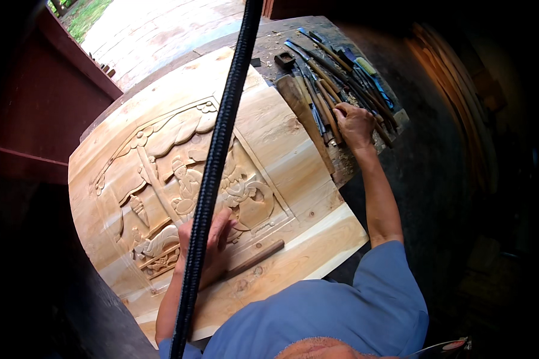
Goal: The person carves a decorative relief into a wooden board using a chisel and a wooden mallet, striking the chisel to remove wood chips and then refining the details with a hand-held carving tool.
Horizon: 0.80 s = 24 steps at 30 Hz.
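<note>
A large pale wooden panel (269,128) carved in relief with figures, drapery and scrolled borders lies before me. My left hand (215,239) rests low over the carving, its visible fingers loosely bent and apart; a black cable crosses in front and hides part of it. Just beside the left wrist, a brown wooden stick (254,260) lies across the panel's plain near border. Over at the right, my right hand (356,125) is at a spread of carving chisels (326,81), thumb and forefinger pinched at a chisel's handle among them. That handle is partly covered by the fingers.
The black braided cable (218,149) runs from top to bottom through the view. A worn workbench (344,170) with wood shavings carries the tools and a small dark box (285,60). Dark red boards (48,96) stand at the left, and pale paving (156,36) lies beyond.
</note>
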Each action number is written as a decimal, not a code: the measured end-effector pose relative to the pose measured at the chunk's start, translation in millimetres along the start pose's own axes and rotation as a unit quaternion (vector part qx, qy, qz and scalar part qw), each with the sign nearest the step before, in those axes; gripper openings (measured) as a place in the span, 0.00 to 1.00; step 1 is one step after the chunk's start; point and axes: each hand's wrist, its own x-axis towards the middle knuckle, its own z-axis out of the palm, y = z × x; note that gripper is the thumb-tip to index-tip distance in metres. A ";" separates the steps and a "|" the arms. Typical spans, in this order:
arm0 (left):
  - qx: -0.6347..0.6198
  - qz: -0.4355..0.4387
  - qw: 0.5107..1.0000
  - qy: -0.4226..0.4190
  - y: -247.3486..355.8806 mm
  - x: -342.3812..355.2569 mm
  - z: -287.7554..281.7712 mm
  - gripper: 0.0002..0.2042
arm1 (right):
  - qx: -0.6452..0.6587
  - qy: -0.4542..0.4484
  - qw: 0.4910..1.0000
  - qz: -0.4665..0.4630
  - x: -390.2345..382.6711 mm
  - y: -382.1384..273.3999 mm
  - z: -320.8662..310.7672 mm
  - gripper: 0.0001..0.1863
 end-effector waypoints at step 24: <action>0.015 0.000 0.998 0.058 5.7 3.4 15.4 0.09 | 0.088 0.027 0.995 0.031 -21.8 0.7 -30.3 0.06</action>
